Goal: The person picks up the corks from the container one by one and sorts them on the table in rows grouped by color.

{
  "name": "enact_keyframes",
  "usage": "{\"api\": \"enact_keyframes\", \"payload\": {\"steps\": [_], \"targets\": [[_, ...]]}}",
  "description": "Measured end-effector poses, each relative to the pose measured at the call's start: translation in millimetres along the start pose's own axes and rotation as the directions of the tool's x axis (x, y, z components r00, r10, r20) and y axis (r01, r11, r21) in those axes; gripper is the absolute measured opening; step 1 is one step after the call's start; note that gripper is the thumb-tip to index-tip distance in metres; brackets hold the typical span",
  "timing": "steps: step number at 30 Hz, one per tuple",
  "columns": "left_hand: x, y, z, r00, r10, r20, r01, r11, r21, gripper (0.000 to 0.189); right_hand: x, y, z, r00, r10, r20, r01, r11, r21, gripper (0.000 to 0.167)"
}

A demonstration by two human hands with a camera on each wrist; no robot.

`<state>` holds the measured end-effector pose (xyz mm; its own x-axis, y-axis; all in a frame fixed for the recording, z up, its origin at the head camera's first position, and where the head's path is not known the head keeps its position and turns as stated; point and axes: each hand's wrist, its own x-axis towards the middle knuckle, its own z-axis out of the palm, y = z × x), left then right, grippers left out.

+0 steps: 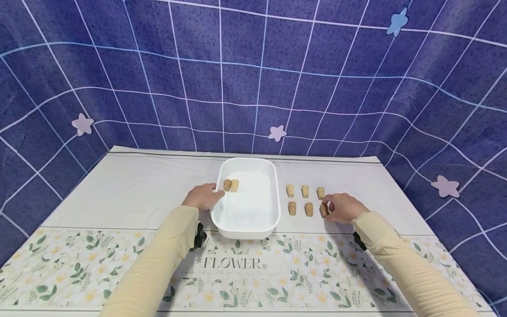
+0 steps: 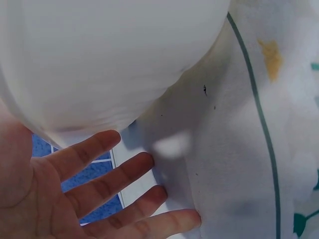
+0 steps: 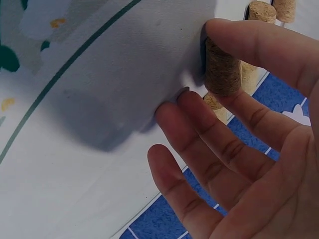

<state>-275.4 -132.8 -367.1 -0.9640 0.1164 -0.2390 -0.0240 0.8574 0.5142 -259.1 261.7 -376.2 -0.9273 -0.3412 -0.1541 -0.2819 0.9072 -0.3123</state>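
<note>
A white plastic tub [image 1: 253, 207] stands on the table, and two corks, one brown [image 1: 227, 185] and one paler [image 1: 235, 185], lie side by side near its left wall. My left hand [image 1: 203, 197] holds that wall, thumb over the rim and fingers spread outside; the thumb is hidden in the left wrist view. To the tub's right, my right hand [image 1: 345, 208] pinches a brown cork [image 3: 222, 69] between thumb and index finger, at the right end of the front row. Its other fingers extend loosely, off the cork.
Two brown corks, a left one [image 1: 292, 208] and a middle one [image 1: 309, 209], share the front row. Behind them are three paler corks [image 1: 305, 191]. A flower-printed cloth [image 1: 241, 290] covers the table; a blue gridded curtain [image 1: 237, 79] hangs behind.
</note>
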Motion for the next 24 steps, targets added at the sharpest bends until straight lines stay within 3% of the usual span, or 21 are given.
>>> {"api": "enact_keyframes", "payload": {"steps": [15,24], "targets": [[0.8,-0.4,-0.1,1.0,-0.005,0.003,0.005,1.0,-0.005,0.062,-2.6,-0.1,-1.7,1.0,-0.002,0.004,0.002,1.0,0.005,0.049],[-2.0,1.1,-1.5,1.0,0.003,0.0,-0.003,1.0,0.002,0.061,-3.3,1.2,-1.3,1.0,-0.015,-0.011,0.015,1.0,-0.028,0.039]]}}
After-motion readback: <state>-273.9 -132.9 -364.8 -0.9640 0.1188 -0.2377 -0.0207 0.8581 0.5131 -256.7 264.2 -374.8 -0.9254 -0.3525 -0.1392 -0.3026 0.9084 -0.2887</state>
